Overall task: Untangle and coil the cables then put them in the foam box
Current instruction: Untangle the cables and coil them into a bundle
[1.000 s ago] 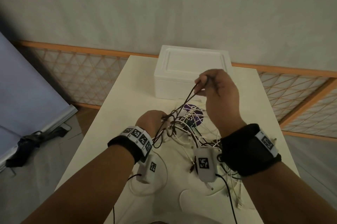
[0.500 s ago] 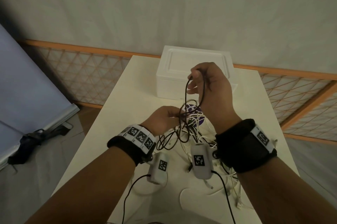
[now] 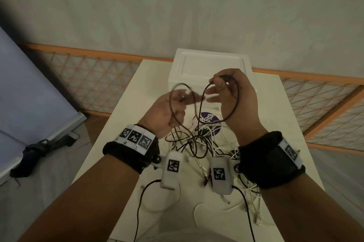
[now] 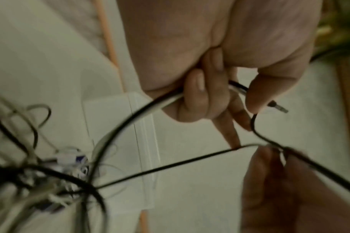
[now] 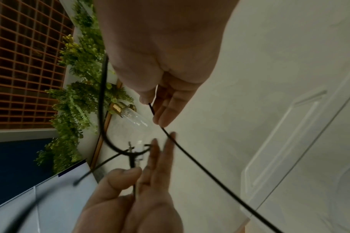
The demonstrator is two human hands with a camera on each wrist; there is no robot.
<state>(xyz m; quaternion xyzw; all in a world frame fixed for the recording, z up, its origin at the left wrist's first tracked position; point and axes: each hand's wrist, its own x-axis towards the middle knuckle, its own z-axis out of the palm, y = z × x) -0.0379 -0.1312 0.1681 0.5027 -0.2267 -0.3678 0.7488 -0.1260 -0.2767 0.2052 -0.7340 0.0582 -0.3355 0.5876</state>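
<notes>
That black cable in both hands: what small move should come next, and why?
Probably lift the black cable clear of the tangle: the left hand and right hand hold loops, yet its lower run sits snarled among white cables on the table.

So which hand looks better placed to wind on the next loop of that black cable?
Probably the left hand: it grips the black cable near its plug end, free to swing. The right hand already carries the hanging loop, so it serves as the holder.

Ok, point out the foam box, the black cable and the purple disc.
foam box [image 3: 208,68]: head view, on its closed lid.
black cable [image 3: 237,101]: head view, loop beside right palm.
purple disc [image 3: 209,118]: head view, its uncovered top.
</notes>
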